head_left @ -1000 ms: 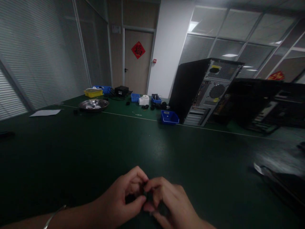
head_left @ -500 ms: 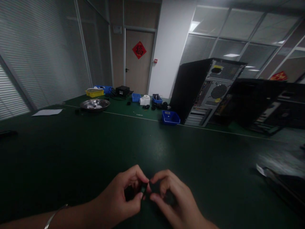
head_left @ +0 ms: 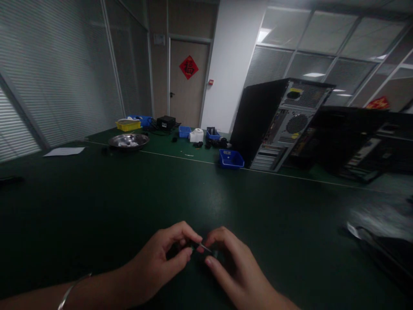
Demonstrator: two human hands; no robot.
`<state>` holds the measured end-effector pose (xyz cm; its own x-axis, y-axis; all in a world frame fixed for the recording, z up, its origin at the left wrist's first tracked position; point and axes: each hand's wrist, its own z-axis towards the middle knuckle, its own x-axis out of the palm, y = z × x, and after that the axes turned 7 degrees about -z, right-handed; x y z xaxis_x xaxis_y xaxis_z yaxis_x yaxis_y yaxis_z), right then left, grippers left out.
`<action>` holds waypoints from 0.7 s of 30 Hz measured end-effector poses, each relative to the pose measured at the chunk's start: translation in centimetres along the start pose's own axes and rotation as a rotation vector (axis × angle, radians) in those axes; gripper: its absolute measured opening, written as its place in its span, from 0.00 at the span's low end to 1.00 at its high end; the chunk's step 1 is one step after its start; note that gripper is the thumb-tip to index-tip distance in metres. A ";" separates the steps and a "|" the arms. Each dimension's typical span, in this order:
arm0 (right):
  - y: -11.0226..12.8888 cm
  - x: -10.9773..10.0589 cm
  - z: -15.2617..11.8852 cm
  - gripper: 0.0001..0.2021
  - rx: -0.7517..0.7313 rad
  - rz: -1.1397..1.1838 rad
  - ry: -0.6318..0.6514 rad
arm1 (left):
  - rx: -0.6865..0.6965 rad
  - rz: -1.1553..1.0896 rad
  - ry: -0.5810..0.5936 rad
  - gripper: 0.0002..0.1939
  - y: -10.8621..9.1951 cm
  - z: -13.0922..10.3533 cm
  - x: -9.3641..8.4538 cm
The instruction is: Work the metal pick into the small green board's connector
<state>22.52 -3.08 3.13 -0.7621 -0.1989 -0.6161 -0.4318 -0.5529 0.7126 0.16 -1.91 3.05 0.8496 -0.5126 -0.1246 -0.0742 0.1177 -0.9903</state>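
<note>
My left hand [head_left: 167,254], a silver bangle [head_left: 66,297] on its wrist, pinches a small dark piece with a bit of green [head_left: 194,247] between thumb and fingers. Close beside it, my right hand [head_left: 237,271] has its thumb and fingers curled round a small dark piece with a thin pale edge [head_left: 206,248]. The two hands nearly meet at the fingertips, low over the dark green table [head_left: 129,206]. Fingers and dim light hide much of what they hold, and I cannot tell whether it is one piece or two.
A blue bin [head_left: 231,160] stands before a black computer tower [head_left: 258,116]. Farther back are a metal bowl [head_left: 129,142], a yellow tray [head_left: 128,125] and a white device [head_left: 196,135]. Paper [head_left: 63,151] lies left; a dark item with clear plastic [head_left: 383,219] lies right.
The small pieces between my fingers have turned, and a thin pale edge now shows towards the right hand. My fingertips have shifted slightly; the table items stay put.
</note>
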 end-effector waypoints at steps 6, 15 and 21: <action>0.3 -0.2 0.1 0.12 -0.058 0.024 -0.006 | -0.028 -0.097 0.044 0.11 0.0 0.2 0.1; 0.4 -0.3 0.1 0.14 -0.059 0.040 0.012 | 0.057 -0.042 -0.011 0.15 0.5 0.3 -0.1; 0.3 -0.4 0.0 0.14 -0.049 0.025 0.000 | -0.034 -0.129 -0.074 0.10 0.8 0.5 -0.1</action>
<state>22.68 -3.11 3.57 -0.7725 -0.2125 -0.5984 -0.3888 -0.5869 0.7102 0.22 -1.34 2.32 0.8891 -0.4577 0.0073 0.0211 0.0251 -0.9995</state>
